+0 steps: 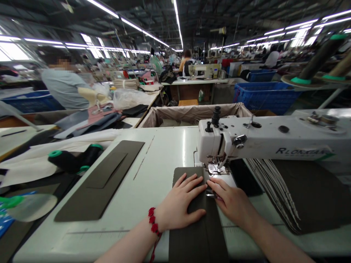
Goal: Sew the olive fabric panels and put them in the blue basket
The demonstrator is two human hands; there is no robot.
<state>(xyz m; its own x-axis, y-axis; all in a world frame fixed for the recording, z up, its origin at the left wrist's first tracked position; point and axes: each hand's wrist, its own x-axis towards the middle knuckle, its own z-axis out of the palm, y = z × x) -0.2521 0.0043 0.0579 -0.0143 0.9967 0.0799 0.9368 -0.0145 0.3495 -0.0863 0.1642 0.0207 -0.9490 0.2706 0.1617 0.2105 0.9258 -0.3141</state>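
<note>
A dark olive-brown rectangular panel [197,233] is held flat on a white sewing table [153,164] by two bare hands, its far end lying under the steel presser foot [216,168] of a white industrial sewing machine [268,140]. The left hand [179,202], encircled at the wrist by a red beaded bracelet [151,219], is laid on the panel with its fingers spread moderately wide, pressing rather than gripping. The right hand [231,201] is placed along the panel's right edge, just before the presser foot, with its fingers kept close together and lying flat. To the right of the machine's needle, a pile of dark olive panels edged with pale strips [301,193] is laid on the table. To the left, a second dark olive panel with a long flap [98,182] is set down beside two black thread cones with green ends [74,159]. Beyond the table, a beige fabric-lined bin [192,115] is positioned, with a blue plastic crate [264,96] at its right. A co-worker in a grey shirt [64,89] is seen at a neighbouring bench, and a cream sewing machine [204,70] stands farther back beneath rows of factory lights [142,31].
</note>
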